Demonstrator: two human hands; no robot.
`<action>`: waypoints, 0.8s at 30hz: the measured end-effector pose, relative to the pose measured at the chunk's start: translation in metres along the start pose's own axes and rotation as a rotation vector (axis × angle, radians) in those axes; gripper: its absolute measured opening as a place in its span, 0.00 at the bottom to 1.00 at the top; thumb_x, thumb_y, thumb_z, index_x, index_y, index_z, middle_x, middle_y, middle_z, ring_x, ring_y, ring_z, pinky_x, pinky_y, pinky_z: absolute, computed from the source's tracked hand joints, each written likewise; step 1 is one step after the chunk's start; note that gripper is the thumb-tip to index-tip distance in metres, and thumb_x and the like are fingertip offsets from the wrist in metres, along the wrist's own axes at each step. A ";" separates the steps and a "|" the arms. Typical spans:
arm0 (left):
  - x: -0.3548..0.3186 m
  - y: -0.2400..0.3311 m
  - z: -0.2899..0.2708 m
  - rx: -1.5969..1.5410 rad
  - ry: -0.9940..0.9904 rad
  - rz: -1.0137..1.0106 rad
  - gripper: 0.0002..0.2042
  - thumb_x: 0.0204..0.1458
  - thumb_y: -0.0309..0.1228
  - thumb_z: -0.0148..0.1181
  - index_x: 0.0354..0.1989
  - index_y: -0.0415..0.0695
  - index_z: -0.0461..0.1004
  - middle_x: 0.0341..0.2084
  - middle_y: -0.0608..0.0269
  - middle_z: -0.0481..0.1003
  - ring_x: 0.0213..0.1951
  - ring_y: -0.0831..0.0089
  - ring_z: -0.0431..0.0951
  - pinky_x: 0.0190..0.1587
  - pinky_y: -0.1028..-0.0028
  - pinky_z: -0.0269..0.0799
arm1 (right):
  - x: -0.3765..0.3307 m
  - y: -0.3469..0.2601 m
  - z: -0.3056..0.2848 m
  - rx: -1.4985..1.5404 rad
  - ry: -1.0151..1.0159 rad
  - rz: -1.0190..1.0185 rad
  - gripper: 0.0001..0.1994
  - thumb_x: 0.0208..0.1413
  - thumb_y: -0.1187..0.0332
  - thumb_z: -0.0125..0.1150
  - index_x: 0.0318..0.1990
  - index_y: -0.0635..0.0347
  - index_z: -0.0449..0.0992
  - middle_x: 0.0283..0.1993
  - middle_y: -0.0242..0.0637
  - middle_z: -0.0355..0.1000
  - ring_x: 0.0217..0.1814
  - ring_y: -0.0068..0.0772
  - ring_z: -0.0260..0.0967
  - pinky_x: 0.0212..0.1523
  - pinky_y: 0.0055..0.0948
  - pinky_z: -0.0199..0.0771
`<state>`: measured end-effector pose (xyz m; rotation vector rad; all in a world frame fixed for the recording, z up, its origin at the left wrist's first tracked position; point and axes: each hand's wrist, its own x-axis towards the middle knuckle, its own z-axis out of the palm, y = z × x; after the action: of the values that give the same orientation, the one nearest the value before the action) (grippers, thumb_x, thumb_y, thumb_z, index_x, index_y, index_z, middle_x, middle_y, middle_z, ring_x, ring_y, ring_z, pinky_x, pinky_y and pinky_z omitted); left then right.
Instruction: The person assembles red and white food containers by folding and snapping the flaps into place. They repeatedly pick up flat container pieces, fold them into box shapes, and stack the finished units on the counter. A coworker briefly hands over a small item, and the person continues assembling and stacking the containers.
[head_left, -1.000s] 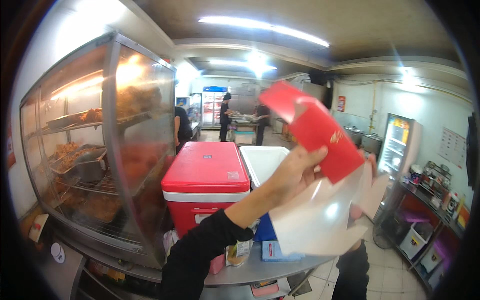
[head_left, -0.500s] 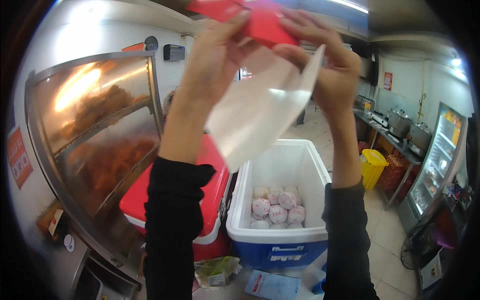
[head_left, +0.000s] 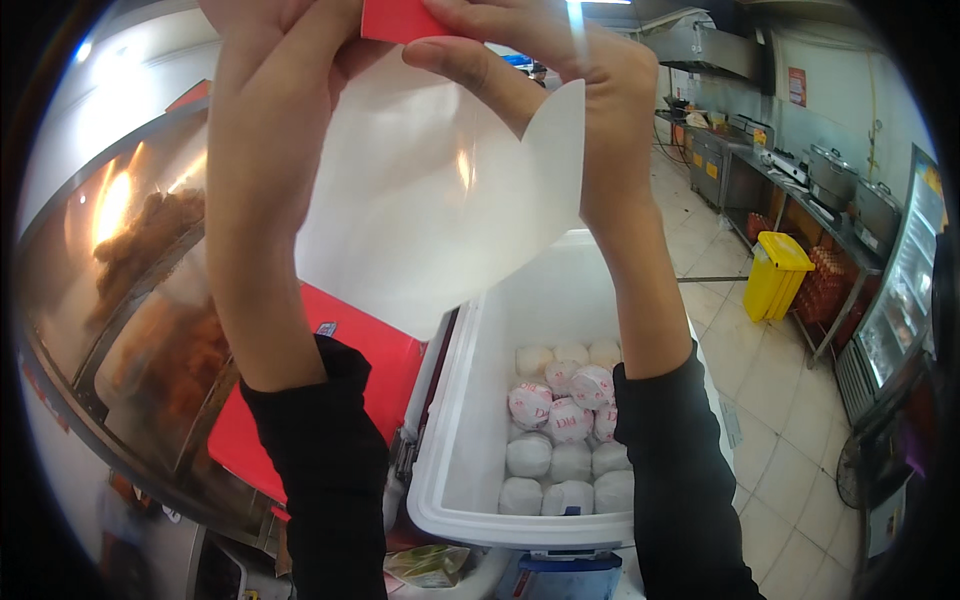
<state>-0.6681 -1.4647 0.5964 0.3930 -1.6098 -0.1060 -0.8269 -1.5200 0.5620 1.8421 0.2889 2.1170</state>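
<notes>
High in the head view, both my hands hold a glossy paperboard sheet (head_left: 400, 200), white on the side facing me, with a folded red part (head_left: 395, 20) at the top. My left hand (head_left: 290, 60) closes on its left side, where the fingertips are partly cut off by the upper edge. My right hand (head_left: 530, 60) pinches the red fold, its thumb against the front. The white panel hangs below in a curve. Beneath my arms stands an uncovered cooler with a white rim (head_left: 430, 450). Paper-wrapped rice balls (head_left: 570, 420) lie inside, several with red print.
A red cooler lid (head_left: 375, 350) is left of the white rim. Further left stands a heated glass cabinet (head_left: 130, 300) of fried food. A yellow bin (head_left: 777, 275), steel counter with pots (head_left: 832, 175) and glass-door fridge (head_left: 895, 300) line the right. A green-white packet (head_left: 428, 566) lies in front.
My hands and the sheet have shifted left and up in view. The white panel now spreads wider. The view has turned, showing more of the cooler's inside and the wrapped balls.
</notes>
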 end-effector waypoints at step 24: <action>-0.028 -0.024 0.082 0.089 -0.176 0.061 0.19 0.43 0.19 0.47 0.48 0.36 0.58 0.24 0.39 0.71 0.28 0.46 0.72 0.30 0.59 0.68 | 0.021 -0.016 -0.039 -0.094 -0.079 0.253 0.14 0.50 0.61 0.57 0.40 0.60 0.76 0.51 0.39 0.64 0.50 0.32 0.61 0.50 0.28 0.59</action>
<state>-0.7431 -1.4922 0.5558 0.4119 -1.8031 -0.0222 -0.8659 -1.4953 0.5696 1.9899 -0.0662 2.1684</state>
